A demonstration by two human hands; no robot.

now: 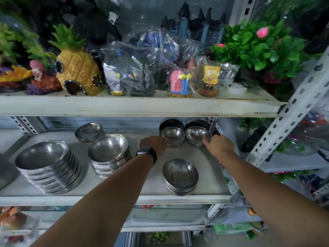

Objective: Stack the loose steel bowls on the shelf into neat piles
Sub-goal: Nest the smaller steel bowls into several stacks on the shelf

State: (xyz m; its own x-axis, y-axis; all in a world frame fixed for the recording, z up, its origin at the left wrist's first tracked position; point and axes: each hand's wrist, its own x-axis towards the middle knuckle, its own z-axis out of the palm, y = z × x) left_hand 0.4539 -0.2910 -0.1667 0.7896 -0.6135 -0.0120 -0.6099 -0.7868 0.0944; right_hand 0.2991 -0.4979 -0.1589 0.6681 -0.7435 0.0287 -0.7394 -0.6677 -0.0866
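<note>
Out of sight
The left hand (153, 143) loses its fingertips behind the left bowl (172, 136). The right hand (219, 144) covers part of the right bowl (196, 134) rim. Two rear bowls (171, 123) sit half hidden under the upper shelf (124, 106).

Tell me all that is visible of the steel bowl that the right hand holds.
The small steel bowl is round, plain, dull-shiny and empty. It is tilted, opening toward the camera, at the back right of the middle shelf. The right hand grips its right rim. A darker bowl stands close behind it; a twin bowl is beside it, on its left.
</note>
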